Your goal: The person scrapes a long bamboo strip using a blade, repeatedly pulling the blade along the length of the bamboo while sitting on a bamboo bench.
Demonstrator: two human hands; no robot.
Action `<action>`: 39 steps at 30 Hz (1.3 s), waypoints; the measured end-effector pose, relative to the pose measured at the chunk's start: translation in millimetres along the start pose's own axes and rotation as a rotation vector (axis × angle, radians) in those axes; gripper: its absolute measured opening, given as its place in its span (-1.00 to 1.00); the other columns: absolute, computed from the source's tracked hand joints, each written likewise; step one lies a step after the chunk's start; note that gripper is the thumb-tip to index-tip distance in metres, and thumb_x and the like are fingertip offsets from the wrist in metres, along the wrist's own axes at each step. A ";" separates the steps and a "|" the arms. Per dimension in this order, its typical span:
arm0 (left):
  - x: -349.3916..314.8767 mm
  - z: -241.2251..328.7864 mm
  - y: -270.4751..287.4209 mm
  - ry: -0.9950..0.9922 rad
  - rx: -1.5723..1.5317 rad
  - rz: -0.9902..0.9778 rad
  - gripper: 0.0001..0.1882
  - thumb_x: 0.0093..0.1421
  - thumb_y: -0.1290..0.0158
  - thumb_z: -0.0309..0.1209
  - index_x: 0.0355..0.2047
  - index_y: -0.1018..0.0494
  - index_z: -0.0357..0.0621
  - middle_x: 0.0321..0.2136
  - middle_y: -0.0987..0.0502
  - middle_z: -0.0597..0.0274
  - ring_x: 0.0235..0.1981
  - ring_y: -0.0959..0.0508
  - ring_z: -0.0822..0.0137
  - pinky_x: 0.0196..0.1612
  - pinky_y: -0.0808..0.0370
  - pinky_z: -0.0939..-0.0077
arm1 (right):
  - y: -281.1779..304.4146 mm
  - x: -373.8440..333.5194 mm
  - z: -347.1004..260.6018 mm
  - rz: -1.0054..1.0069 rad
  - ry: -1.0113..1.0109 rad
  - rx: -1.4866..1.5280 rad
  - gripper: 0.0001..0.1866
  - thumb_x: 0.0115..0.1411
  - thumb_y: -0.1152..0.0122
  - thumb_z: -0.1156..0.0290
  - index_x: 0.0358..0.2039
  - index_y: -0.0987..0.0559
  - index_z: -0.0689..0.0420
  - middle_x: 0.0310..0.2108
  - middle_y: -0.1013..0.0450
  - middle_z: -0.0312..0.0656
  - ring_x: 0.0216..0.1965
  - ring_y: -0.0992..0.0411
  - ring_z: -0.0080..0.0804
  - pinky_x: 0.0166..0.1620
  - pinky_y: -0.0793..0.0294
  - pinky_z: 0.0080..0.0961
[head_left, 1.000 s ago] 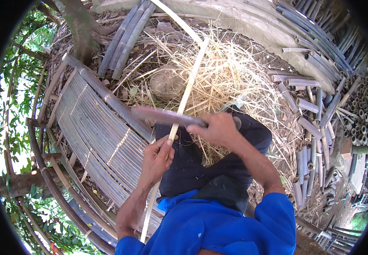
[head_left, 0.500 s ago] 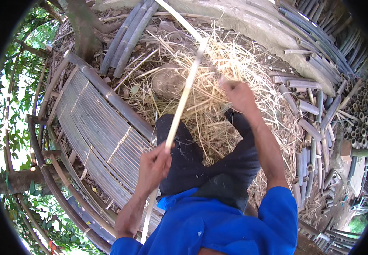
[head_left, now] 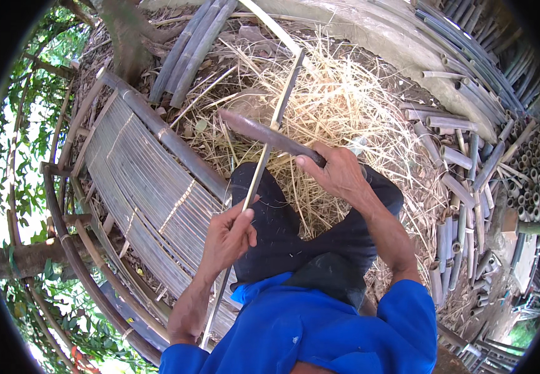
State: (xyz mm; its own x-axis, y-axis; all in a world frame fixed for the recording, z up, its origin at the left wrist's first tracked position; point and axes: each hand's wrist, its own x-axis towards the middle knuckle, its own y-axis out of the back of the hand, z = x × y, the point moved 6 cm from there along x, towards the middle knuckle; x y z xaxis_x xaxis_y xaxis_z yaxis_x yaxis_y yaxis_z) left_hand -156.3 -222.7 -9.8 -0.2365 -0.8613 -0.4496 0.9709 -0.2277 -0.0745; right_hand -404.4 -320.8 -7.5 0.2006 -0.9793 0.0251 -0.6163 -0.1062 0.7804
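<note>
My left hand (head_left: 227, 234) is closed round a long, thin bamboo strip (head_left: 261, 167), which runs from beside my left forearm up past my knees to the far edge. Pale wood shows on its far part, and a darker face on the nearer length. In my right hand (head_left: 339, 171) is the dark handle of a machete (head_left: 260, 132). Its broad brown blade points left and crosses the strip above my left knee, touching or very near it. Below the blade lies a heap of pale bamboo shavings (head_left: 344, 93), spread around my feet.
A slatted bamboo bench (head_left: 151, 181) stands at my left. Several split bamboo lengths (head_left: 192, 53) lean by a tree trunk (head_left: 126, 47) at far left. Cut bamboo pieces (head_left: 460, 156) and a stack of short tubes (head_left: 531, 181) lie to the right, below a concrete ledge (head_left: 401, 50).
My right hand has come nearer and slightly left, and the machete's blade now lies across the strip. The strip has turned in my left hand, showing a darker face.
</note>
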 end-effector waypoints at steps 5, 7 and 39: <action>9.8 0.9 7.7 -0.118 0.147 0.050 -0.58 0.39 -0.07 -0.40 0.22 -0.43 -0.25 -0.68 -0.39 0.51 -0.71 -0.26 0.67 -0.65 -0.12 0.69 | -33.3 -33.1 -28.7 0.005 0.154 -0.031 -0.33 0.20 -0.15 -0.34 -0.46 -0.59 0.14 -0.69 -0.47 0.00 -0.59 -0.52 0.05 -0.43 -0.51 -0.07; 7.7 -6.2 8.6 -0.116 0.103 0.072 -0.60 0.39 -0.06 -0.44 0.21 -0.45 -0.24 -0.67 -0.36 0.54 -0.68 -0.26 0.69 -0.61 -0.13 0.68 | -47.8 -47.3 -47.7 -0.151 0.300 -0.089 -0.31 0.18 -0.16 -0.35 -0.47 -0.59 0.15 -0.68 -0.47 0.01 -0.58 -0.53 0.05 -0.43 -0.52 -0.07; -10.1 9.1 17.6 -0.022 0.069 0.021 -0.55 0.35 -0.12 -0.49 0.22 -0.38 -0.29 -0.69 -0.43 0.44 -0.78 -0.33 0.65 -0.70 -0.21 0.70 | -15.4 6.9 37.4 0.022 -0.179 0.101 -0.28 0.29 -0.07 -0.30 -0.30 -0.67 0.25 -0.68 -0.45 -0.05 -0.65 -0.45 -0.15 -0.47 -0.46 -0.14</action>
State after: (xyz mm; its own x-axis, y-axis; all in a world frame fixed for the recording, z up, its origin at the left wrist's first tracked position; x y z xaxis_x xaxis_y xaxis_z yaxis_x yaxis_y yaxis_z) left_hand -137.2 -222.1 1.6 -0.2175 -0.8761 -0.4303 0.9709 -0.2396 -0.0029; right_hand -422.0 -332.3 -42.7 0.0537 -0.9956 -0.0772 -0.6939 -0.0928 0.7141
